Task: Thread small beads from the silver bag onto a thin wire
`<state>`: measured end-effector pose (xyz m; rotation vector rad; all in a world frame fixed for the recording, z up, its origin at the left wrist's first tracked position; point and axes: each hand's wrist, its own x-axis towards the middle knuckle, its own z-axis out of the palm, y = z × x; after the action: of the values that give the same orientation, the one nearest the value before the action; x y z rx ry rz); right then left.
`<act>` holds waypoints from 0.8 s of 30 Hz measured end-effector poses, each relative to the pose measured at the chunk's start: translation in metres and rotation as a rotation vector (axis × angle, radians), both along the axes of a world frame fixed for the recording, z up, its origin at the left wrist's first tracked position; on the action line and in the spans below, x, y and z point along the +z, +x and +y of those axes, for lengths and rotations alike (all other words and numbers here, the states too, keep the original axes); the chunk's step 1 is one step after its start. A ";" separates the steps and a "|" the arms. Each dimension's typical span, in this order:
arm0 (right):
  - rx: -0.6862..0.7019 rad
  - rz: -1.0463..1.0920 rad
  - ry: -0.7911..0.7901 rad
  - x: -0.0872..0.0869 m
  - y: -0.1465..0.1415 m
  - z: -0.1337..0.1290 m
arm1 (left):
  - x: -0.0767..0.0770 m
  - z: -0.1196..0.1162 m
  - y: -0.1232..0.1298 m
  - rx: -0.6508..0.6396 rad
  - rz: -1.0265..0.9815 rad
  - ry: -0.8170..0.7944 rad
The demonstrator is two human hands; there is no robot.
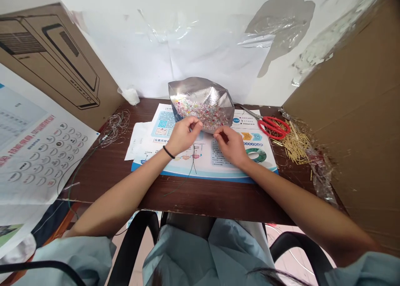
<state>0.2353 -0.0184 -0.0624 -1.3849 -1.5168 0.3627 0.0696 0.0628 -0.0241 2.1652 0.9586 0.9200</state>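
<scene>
The left hand (183, 136) and right hand (228, 145) pinch their fingers (196, 123) together beside a silver bag of beads (200, 104). Any grip on the thin wire (194, 159) is too fine to tell.

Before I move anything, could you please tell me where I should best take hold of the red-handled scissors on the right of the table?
Take the red handle loops from the near side, coming down from above: they lie flat, nearest you, with the steel blades pointing away to the back left. Avoid the gold pins heaped just right of them.
</scene>
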 end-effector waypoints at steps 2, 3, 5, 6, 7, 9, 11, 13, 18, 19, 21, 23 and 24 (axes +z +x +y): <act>-0.032 0.047 -0.027 0.001 0.000 0.001 | 0.018 0.015 -0.002 0.048 0.068 0.014; -0.045 0.064 -0.038 0.002 0.000 0.001 | 0.027 0.024 -0.001 0.053 0.138 0.036; -0.059 0.088 -0.051 0.002 0.001 0.001 | 0.042 0.044 0.002 0.020 0.273 0.104; -0.060 0.094 -0.054 0.002 0.001 0.002 | 0.048 0.054 0.005 -0.003 0.326 0.138; -0.060 0.097 -0.053 0.001 0.001 0.002 | 0.051 0.063 0.008 -0.022 0.376 0.165; -0.053 0.092 -0.046 0.001 0.001 0.002 | 0.051 0.079 0.016 -0.071 0.492 0.181; -0.044 0.083 -0.038 0.000 0.000 0.001 | 0.046 0.087 0.022 -0.101 0.595 0.205; -0.041 0.078 -0.031 0.000 0.000 0.002 | 0.039 0.089 0.027 -0.086 0.663 0.228; -0.038 0.077 -0.035 0.001 0.000 0.002 | 0.026 0.082 0.035 -0.009 0.611 0.126; -0.037 0.078 -0.038 0.001 0.000 0.002 | 0.024 0.082 0.036 -0.004 0.587 0.090; -0.035 0.080 -0.042 0.001 0.000 0.002 | 0.023 0.083 0.037 0.001 0.550 0.043; -0.034 0.077 -0.042 0.000 0.001 0.002 | 0.024 0.085 0.038 -0.017 0.503 0.034; -0.033 0.074 -0.042 0.000 0.001 0.002 | 0.025 0.084 0.038 -0.036 0.458 0.036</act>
<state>0.2363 -0.0165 -0.0626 -1.4125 -1.4309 0.4228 0.1075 0.1471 0.0013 2.4703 1.1121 0.4292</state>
